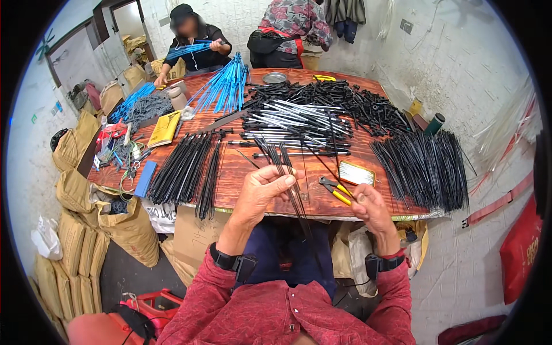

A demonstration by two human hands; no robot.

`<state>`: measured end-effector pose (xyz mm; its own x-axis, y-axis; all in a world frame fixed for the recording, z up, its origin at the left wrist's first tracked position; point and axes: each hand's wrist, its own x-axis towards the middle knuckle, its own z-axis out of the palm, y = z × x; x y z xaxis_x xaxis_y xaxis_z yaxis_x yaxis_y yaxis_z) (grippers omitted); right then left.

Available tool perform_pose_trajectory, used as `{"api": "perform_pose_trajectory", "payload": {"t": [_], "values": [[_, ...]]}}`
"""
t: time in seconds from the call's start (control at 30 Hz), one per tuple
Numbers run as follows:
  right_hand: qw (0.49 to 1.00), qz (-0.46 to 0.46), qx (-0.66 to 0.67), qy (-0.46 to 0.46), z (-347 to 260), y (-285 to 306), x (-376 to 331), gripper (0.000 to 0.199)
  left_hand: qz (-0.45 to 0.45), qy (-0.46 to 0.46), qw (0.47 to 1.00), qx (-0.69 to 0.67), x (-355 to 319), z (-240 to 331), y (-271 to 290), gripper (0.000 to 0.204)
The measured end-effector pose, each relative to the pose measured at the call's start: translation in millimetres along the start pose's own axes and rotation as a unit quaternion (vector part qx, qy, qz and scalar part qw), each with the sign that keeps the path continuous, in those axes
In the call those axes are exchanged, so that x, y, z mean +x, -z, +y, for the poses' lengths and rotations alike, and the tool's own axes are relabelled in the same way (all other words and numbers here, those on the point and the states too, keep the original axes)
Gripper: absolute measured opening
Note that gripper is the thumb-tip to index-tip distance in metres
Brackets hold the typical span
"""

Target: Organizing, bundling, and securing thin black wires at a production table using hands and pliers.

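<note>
My left hand (267, 187) is closed around a small bundle of thin black rods (298, 201), which slant down past the table's front edge. My right hand (371, 208) is pinched on one thin black rod (325, 165) that reaches up and left over the table. Just beside those fingers lie pliers (339, 194) with yellow handles and a dark head. A shallow tin (357, 173) holding small pale pieces sits behind the pliers. Beyond my hands is a pile of silver and black rods (296, 123).
Black rod bundles (185, 167) lie at left, more black rods (422, 169) at right. Black fittings (351, 98) are heaped behind. A blue block (146, 179) and yellow packet (165, 129) sit left. Across the table (313, 201), one person (195, 49) handles blue rods; another person (290, 29) bends away.
</note>
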<state>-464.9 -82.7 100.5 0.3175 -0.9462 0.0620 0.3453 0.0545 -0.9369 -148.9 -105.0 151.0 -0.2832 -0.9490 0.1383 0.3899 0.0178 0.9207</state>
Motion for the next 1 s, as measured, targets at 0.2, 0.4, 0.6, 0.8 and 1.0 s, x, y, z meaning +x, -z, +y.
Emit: {"api": "perform_pose_trajectory", "payload": {"t": [0.2,0.4,0.6,0.8,1.0], "values": [[0.999,-0.015,0.024,-0.027,25.5,-12.3,8.5,0.020,0.025,-0.007,1.000,0.006,3.9,-8.0,0.5,0.019],[0.999,-0.004,0.024,-0.023,35.2,-14.7,12.8,0.019,0.042,-0.008,0.999,-0.022,6.9,-8.6,2.7,0.018],[0.997,0.001,0.040,-0.058,49.1,-20.4,9.7,0.015,0.053,-0.001,0.998,-0.019,8.0,-11.4,0.5,0.017],[0.931,0.091,-0.335,0.110,70.3,-33.3,16.4,0.028,0.064,-0.003,0.998,-0.012,7.5,-15.3,0.7,0.018],[0.986,-0.063,-0.141,0.059,25.1,-90.7,29.0,0.038,0.080,-0.015,0.995,0.052,8.1,-27.2,-5.4,0.018]]}}
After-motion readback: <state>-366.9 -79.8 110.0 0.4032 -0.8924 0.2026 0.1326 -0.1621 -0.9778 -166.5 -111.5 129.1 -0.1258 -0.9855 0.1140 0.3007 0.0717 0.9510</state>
